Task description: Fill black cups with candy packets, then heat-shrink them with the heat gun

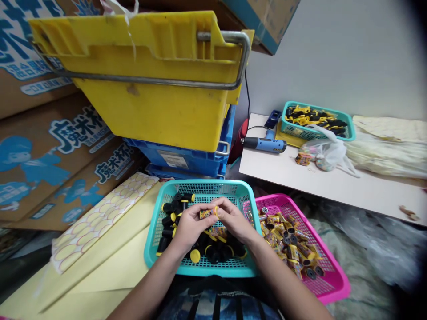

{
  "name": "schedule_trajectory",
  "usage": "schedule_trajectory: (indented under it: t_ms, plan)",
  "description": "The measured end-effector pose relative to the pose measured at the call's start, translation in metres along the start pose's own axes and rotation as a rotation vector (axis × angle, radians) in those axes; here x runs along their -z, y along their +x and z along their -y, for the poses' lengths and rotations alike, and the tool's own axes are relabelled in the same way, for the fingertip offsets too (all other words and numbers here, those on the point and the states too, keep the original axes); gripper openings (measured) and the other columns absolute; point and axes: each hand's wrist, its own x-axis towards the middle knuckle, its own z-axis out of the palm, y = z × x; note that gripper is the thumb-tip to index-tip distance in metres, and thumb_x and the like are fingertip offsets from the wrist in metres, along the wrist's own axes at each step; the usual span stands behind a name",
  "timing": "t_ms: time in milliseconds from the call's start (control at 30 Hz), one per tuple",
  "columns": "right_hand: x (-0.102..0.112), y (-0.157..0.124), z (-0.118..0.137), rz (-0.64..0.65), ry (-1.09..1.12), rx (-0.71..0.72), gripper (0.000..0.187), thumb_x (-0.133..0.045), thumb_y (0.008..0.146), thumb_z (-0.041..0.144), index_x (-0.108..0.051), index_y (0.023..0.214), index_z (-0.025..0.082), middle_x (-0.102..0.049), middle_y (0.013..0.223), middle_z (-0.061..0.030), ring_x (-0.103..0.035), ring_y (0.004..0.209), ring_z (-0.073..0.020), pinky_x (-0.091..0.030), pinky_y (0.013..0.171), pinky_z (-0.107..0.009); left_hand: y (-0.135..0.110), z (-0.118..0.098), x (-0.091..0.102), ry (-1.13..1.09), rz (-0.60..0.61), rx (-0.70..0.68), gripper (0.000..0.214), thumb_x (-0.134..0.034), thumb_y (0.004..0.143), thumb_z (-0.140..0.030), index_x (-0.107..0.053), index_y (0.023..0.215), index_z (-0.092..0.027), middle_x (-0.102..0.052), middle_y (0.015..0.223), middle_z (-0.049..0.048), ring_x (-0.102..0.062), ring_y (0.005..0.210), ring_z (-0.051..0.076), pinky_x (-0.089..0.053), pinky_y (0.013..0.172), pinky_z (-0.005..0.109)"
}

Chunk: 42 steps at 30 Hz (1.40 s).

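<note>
Over the teal basket [149,249] my two hands meet around one small cylinder with a printed yellow and orange label [208,214]. My left hand [191,223] has its fingers and thumb closed on the left end. The thumb and fingers of my right hand [231,218] pinch the right end. Below and around them lie several black cylinders with yellow ends [169,221], plus some printed labels [218,232]. To the right, a pink basket [333,266] holds several labelled cylinders [293,253].
A yellow crate [150,111] on blue crates [180,160] rises ahead. Printed cartons [60,164] and a label sheet [103,218] are at left. On the white table [267,171] are a blue heat gun [263,144], a teal basket of black and yellow parts [349,129] and a plastic bag [328,149].
</note>
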Motion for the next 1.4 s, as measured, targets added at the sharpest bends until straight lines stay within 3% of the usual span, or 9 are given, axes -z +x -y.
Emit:
schedule_trajectory:
  t_ms: [200, 333, 433, 533, 733, 967, 1133, 1267, 1400]
  plan:
    - [-0.002, -0.019, 0.019, -0.001, -0.407, 0.248, 0.045, -0.064, 0.082, 0.047, -0.055, 0.120, 0.026, -0.056, 0.119, -0.0081, -0.052, 0.112, -0.0232, -0.041, 0.096, -0.039, -0.004, 0.001, -0.005, -0.100, 0.135, 0.064, 0.046, -0.080, 0.065, -0.034, -0.056, 0.103, -0.022, -0.068, 0.091, 0.0035, -0.066, 0.074, 0.015, -0.053, 0.064, 0.025]
    - [0.033, -0.055, 0.050, -0.433, -0.830, 0.453, 0.023, -0.063, 0.083, 0.034, -0.061, 0.105, 0.025, -0.062, 0.098, -0.0074, -0.057, 0.094, -0.0224, -0.045, 0.086, -0.040, 0.007, -0.006, 0.013, 0.010, 0.160, 0.024, 0.059, -0.075, 0.067, -0.044, -0.053, 0.117, -0.022, -0.066, 0.112, 0.0115, -0.067, 0.090, 0.021, -0.054, 0.074, 0.031]
    - [0.067, -0.073, 0.062, -0.755, -1.246, 0.315, 0.030, -0.061, 0.082, 0.043, -0.063, 0.101, 0.020, -0.062, 0.099, -0.0127, -0.054, 0.096, -0.0295, -0.040, 0.089, -0.052, 0.023, 0.000, 0.037, 0.288, -0.051, -0.083, 0.038, -0.067, 0.075, -0.042, -0.063, 0.106, -0.020, -0.067, 0.111, 0.0103, -0.064, 0.094, 0.021, -0.052, 0.078, 0.031]
    - [0.066, -0.057, 0.051, -0.583, -1.461, 0.186, 0.036, -0.055, 0.085, 0.046, -0.066, 0.102, 0.017, -0.061, 0.107, -0.0174, -0.051, 0.104, -0.0335, -0.037, 0.092, -0.054, 0.033, 0.015, 0.050, 0.606, -0.023, -0.134, 0.023, -0.066, 0.075, -0.033, -0.071, 0.096, -0.023, -0.072, 0.101, 0.0077, -0.064, 0.091, 0.023, -0.049, 0.080, 0.031]
    - [0.005, 0.032, -0.004, 0.046, -1.386, -0.327, 0.015, -0.059, 0.082, 0.018, -0.069, 0.092, 0.013, -0.065, 0.093, -0.0175, -0.060, 0.093, -0.0286, -0.045, 0.080, -0.038, 0.024, 0.040, 0.042, 0.866, 0.394, -0.193, 0.017, -0.063, 0.070, -0.016, -0.075, 0.074, -0.027, -0.074, 0.084, 0.0044, -0.066, 0.083, 0.024, -0.047, 0.083, 0.033]
    - [0.011, 0.036, -0.019, -0.023, -1.217, -0.293, 0.031, -0.043, 0.094, 0.035, -0.066, 0.098, 0.015, -0.066, 0.100, -0.0123, -0.060, 0.095, -0.0229, -0.044, 0.081, -0.032, 0.017, 0.037, 0.050, 0.651, 0.022, -0.115, 0.028, -0.061, 0.074, -0.018, -0.071, 0.099, -0.025, -0.072, 0.080, 0.0038, -0.066, 0.073, 0.020, -0.050, 0.072, 0.030]
    - [0.002, 0.026, -0.002, 0.039, -0.418, -0.302, 0.067, -0.023, 0.092, 0.064, -0.067, 0.096, 0.015, -0.068, 0.091, -0.0079, -0.061, 0.080, -0.0173, -0.047, 0.073, -0.030, 0.023, 0.011, 0.049, 0.139, -0.073, 0.069, 0.052, -0.074, 0.067, -0.031, -0.058, 0.114, -0.016, -0.067, 0.071, -0.0006, -0.062, 0.062, 0.013, -0.050, 0.065, 0.025]
    - [-0.007, 0.022, 0.000, -0.036, -0.377, -0.120, 0.033, -0.066, 0.077, 0.048, -0.066, 0.084, 0.016, -0.064, 0.082, -0.0037, -0.058, 0.076, -0.0168, -0.046, 0.073, -0.031, 0.020, 0.000, 0.046, 0.099, -0.098, 0.011, 0.046, -0.076, 0.067, -0.029, -0.060, 0.108, -0.016, -0.065, 0.070, -0.0026, -0.060, 0.063, 0.010, -0.049, 0.066, 0.022]
    - [-0.010, 0.016, 0.001, -0.251, -0.660, 0.456, 0.006, -0.062, 0.082, 0.022, -0.068, 0.080, 0.021, -0.061, 0.084, -0.0031, -0.057, 0.082, -0.0161, -0.046, 0.076, -0.033, 0.009, 0.001, 0.042, 0.101, -0.145, -0.117, 0.039, -0.075, 0.068, -0.028, -0.063, 0.104, -0.018, -0.066, 0.088, 0.0013, -0.060, 0.075, 0.010, -0.049, 0.070, 0.021]
